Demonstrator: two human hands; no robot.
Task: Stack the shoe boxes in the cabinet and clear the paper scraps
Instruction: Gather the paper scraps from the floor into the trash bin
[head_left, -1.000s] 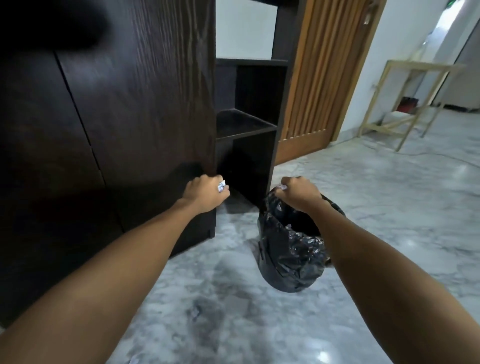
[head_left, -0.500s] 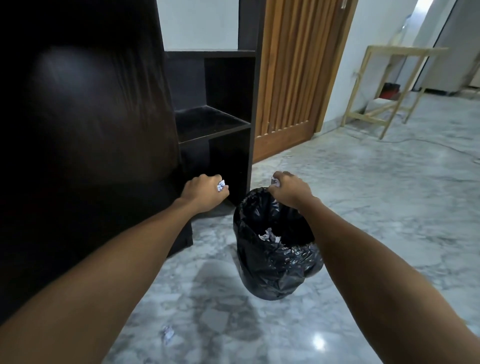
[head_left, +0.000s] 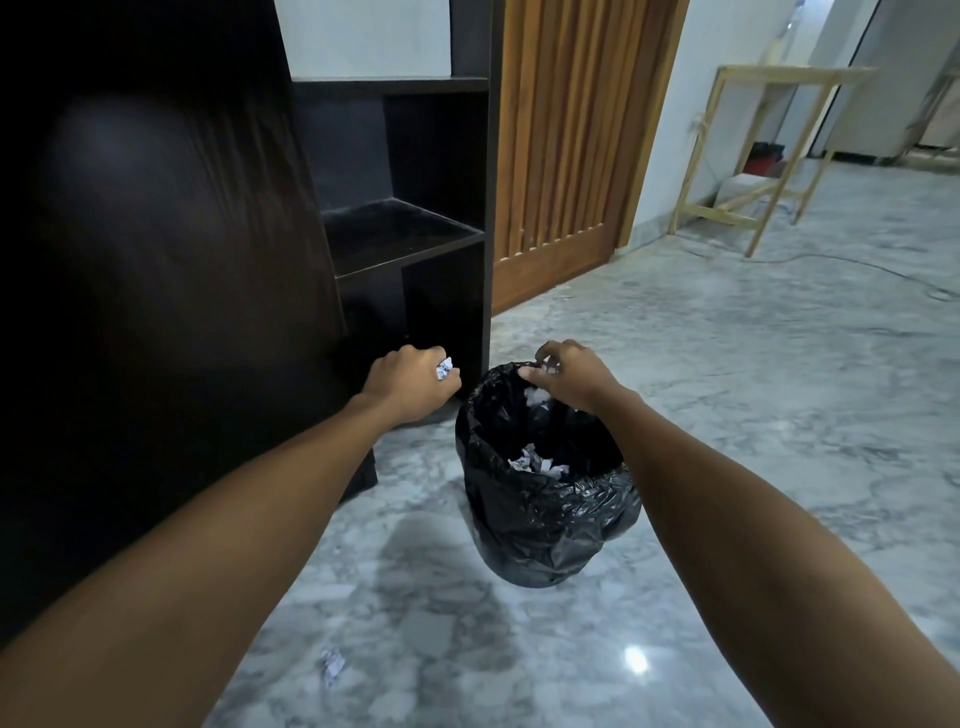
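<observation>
Dark wood fills the left of the frame: the cabinet (head_left: 171, 291), its open shelves showing no shoe boxes in view, so that part of the task cannot be judged from here. Grey marble floor (head_left: 753, 415) spreads across the right and bottom. At centre stands the bin (head_left: 540, 525), lined with a black bag, set just beside the cabinet's foot, probably so scraps can be dropped in without walking. The right hand (head_left: 566, 376) hovers over the bin's far rim, fingertips loosely curled with a pale scrap (head_left: 549, 368) among them; whether they pinch it or are letting it go I cannot tell. The left hand (head_left: 415, 382), centre-left, is fisted around 1 crumpled paper ball (head_left: 445, 368), likely waiting its turn. White scraps (head_left: 535, 462) lie inside the bag, and 1 stray scrap (head_left: 332, 665) lies on the floor at bottom centre-left.
</observation>
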